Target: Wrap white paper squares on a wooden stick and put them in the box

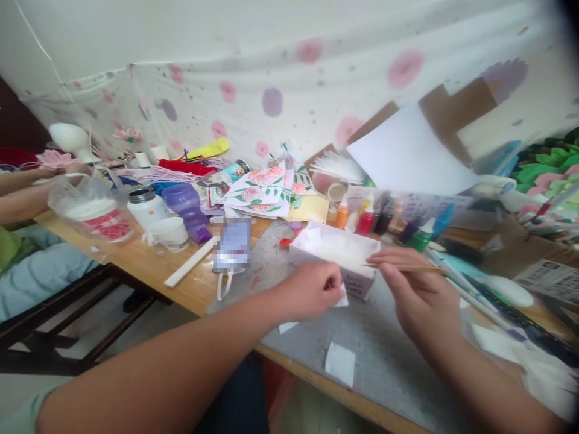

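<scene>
My left hand (312, 292) is closed in a fist in front of a small white open box (307, 256). A small white piece of paper or cloth (344, 298) sticks out from under its fingers, which appear to pinch it. Between the fingers and thumb of my right hand (416, 295) is a thin wooden stick (420, 269), its left end by the box's right side. Whitish stuff fills the inside of the box, too blurred to name. Another white square (340, 363) lies on the grey mat (384, 374) near the table edge.
Behind the box stand several paint bottles, among them an orange one (341, 214) and a red one (365, 218). A phone (233, 244) lies left of the mat. Further left are a white cup (168, 234) and a purple bottle (187, 208). Another person's arms (27, 190) reach in.
</scene>
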Demonstrator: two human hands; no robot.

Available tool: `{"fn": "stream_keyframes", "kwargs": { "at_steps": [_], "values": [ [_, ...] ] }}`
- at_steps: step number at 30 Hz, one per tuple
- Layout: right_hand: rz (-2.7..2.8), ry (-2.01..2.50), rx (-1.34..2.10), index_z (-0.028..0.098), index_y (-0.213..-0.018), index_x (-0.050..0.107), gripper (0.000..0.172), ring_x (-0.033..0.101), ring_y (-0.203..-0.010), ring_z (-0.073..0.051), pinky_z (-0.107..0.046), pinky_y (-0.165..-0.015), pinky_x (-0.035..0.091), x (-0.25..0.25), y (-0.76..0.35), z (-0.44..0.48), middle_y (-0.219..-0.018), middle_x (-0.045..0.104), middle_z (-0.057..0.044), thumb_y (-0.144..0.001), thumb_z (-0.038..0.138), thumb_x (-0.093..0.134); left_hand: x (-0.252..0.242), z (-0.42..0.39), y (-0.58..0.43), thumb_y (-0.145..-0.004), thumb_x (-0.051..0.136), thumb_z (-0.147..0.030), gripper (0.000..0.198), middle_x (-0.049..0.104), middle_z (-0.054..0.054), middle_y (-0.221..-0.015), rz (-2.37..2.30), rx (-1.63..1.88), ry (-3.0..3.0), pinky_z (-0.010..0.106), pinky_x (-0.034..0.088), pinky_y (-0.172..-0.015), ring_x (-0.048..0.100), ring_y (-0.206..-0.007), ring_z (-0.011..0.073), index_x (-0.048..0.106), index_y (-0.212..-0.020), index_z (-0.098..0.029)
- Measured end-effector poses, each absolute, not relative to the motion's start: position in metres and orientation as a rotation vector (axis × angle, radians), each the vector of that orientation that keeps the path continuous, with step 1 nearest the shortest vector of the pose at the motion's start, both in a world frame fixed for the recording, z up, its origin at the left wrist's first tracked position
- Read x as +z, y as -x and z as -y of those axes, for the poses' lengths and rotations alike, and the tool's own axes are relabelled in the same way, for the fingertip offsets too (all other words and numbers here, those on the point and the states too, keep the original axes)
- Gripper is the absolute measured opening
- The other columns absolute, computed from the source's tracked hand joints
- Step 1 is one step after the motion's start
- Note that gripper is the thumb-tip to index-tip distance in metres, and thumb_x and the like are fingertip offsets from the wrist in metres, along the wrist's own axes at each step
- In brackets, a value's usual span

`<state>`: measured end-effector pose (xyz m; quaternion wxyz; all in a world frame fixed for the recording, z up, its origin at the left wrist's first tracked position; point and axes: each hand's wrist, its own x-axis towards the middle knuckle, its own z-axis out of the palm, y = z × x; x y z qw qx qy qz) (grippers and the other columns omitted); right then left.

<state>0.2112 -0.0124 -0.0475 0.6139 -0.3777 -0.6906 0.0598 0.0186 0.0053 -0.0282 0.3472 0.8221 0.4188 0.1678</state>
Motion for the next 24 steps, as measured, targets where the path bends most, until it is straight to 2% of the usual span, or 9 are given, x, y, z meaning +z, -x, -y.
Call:
{"fn": "stream_keyframes", "kwargs": {
  "at_steps": [3,7,15,19,24],
  "values": [
    [1.514,0.768,0.343,0.026,-0.086,0.072,0.015,0.065,-0.088,-0.021,-0.041,-0.082,0.053,-0.046,-0.204,0.018,-0.085,0.072,-0.003,-0.086,0.016,0.060,-0.016,-0.004,-0.015,-0.084,0.044,-0.025,0.012,0.065,0.003,-0.085,-1.037,0.610,-1.915,0.025,0.043,-0.064,0.058,-0.072,0.0134,0.040,-0.074,-0.020],
    [1.427,0.624,0.579,0.030,-0.087,0.073,0.016,0.064,-0.088,-0.020,-0.040,-0.081,0.053,-0.047,-0.197,0.021,-0.083,0.072,-0.002,-0.087,0.019,0.061,-0.007,-0.002,-0.014,-0.074,0.061,-0.019,0.019,0.058,-0.003,-0.064,-0.784,0.909,-1.306,0.026,0.040,-0.064,0.055,-0.061,0.0109,0.043,-0.067,-0.018],
    [1.395,0.564,0.716,0.029,-0.092,0.074,0.014,0.068,-0.090,-0.022,-0.043,-0.079,0.056,-0.044,-0.195,0.026,-0.084,0.073,-0.003,-0.088,0.026,0.061,-0.009,-0.001,-0.013,-0.068,0.075,-0.017,0.027,0.054,-0.006,-0.065,-0.703,0.902,-1.110,0.024,0.034,-0.059,0.051,-0.060,0.0084,0.051,-0.080,-0.018],
    [1.413,0.530,0.707,0.029,-0.095,0.074,0.016,0.067,-0.090,-0.021,-0.042,-0.077,0.057,-0.041,-0.195,0.029,-0.088,0.073,-0.004,-0.088,0.022,0.061,-0.008,0.001,-0.013,-0.070,0.074,-0.016,0.030,0.058,-0.006,-0.069,-0.652,0.877,-1.092,0.023,0.033,-0.059,0.052,-0.060,0.0079,0.052,-0.089,-0.019],
    [1.476,0.544,0.617,0.029,-0.098,0.073,0.019,0.067,-0.090,-0.021,-0.041,-0.077,0.056,-0.037,-0.195,0.031,-0.088,0.074,-0.004,-0.087,0.020,0.061,-0.008,0.002,-0.014,-0.068,0.077,-0.017,0.032,0.061,-0.005,-0.069,-0.644,0.846,-1.099,0.023,0.037,-0.063,0.055,-0.062,0.0088,0.053,-0.090,-0.019]
  ]
}}
